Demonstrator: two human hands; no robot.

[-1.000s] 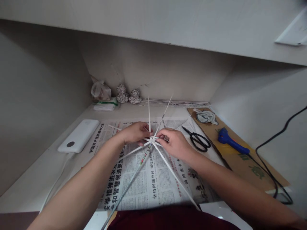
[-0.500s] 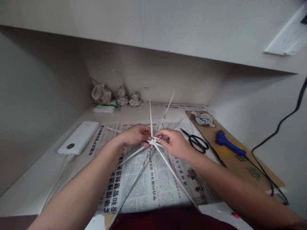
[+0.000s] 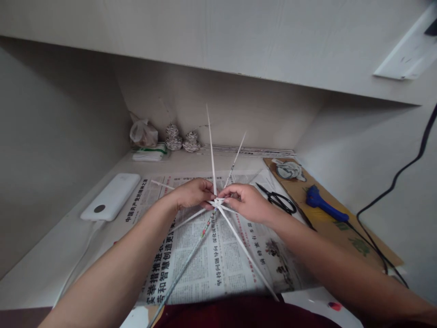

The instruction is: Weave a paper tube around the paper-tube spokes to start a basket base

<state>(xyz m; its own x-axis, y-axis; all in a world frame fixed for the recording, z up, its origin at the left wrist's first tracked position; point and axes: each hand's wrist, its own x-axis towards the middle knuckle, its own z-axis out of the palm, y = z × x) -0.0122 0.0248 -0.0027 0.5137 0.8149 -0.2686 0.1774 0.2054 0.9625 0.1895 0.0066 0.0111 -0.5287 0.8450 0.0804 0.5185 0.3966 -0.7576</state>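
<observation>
Between my hands is a star-shaped weave of rolled paper strips (image 3: 217,202), its spokes radiating outward. My left hand (image 3: 194,193) pinches the weave from the left, near the base of a white spoke (image 3: 211,159) that stands up away from me. My right hand (image 3: 247,200) grips the crossing from the right, thumb and forefinger closed on a strip. A patterned spoke (image 3: 234,166) points up to the right. One long bluish strip (image 3: 184,264) and one white strip (image 3: 251,257) run down toward my body. Some strip ends are hidden behind my fingers.
Newspaper (image 3: 201,282) covers the table. Black scissors (image 3: 282,202), a blue glue gun (image 3: 324,205) and a rag lie at right, partly on cardboard (image 3: 362,232). A white power bank (image 3: 112,196) is at left. Two woven gourds (image 3: 173,136) and paper rods (image 3: 252,151) sit behind.
The upright white spoke now reaches higher and leans a little more to the left. Both hands stay on the weave, nearly in place.
</observation>
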